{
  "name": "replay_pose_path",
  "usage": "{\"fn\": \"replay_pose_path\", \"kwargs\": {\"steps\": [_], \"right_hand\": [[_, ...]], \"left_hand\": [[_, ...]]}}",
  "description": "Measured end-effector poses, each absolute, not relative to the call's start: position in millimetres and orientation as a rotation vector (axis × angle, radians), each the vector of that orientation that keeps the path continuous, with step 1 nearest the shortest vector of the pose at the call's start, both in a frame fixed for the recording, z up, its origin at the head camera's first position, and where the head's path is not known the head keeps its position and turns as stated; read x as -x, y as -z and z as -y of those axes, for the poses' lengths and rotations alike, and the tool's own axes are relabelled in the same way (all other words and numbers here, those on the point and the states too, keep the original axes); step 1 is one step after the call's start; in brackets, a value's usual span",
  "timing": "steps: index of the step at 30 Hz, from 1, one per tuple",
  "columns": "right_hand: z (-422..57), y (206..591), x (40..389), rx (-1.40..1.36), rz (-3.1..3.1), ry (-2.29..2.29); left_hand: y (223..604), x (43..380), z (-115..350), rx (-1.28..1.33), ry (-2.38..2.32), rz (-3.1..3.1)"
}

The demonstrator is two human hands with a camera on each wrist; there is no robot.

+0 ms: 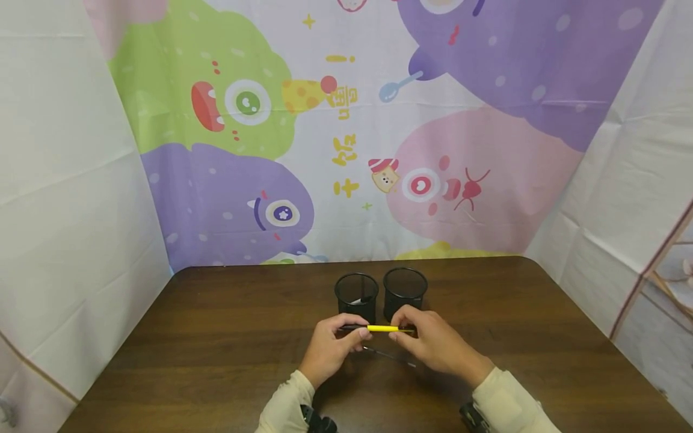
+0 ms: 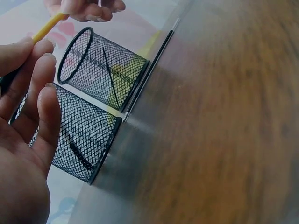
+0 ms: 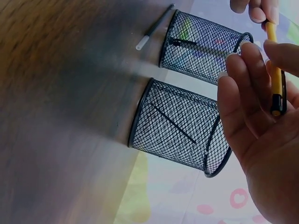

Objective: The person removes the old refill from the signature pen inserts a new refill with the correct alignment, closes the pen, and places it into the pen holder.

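Observation:
My left hand pinches the black end of a yellow-and-black pen between thumb and fingers. At its other end, my right hand grips the yellow barrel. The pen lies level across both hands, above the table and close to two black mesh cups. A thin dark pen refill with a pale end lies on the table below the hands. In the right wrist view, a black clip shows on the pen's near end. Fingers partly cover the pen at both ends.
The left mesh cup contains a dark item with a whitish part. Beside it stands the right mesh cup, with a thin dark line visible through its mesh in the right wrist view. The brown table meets a patterned cloth behind.

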State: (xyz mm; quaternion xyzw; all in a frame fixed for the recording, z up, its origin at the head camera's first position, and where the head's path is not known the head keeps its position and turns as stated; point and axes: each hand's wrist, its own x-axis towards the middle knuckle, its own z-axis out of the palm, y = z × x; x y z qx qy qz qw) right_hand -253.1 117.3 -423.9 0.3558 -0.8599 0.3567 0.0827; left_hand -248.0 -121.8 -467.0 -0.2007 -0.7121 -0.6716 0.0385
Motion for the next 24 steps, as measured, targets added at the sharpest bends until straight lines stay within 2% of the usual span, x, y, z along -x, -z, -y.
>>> {"fn": "replay_pose_path", "kwargs": {"steps": [24], "right_hand": [[-119.0, 422.9, 252.2, -1.055, 2.638, -1.055]], "left_hand": [[469.4, 248.4, 121.4, 0.702, 2.02, 2.166]]}}
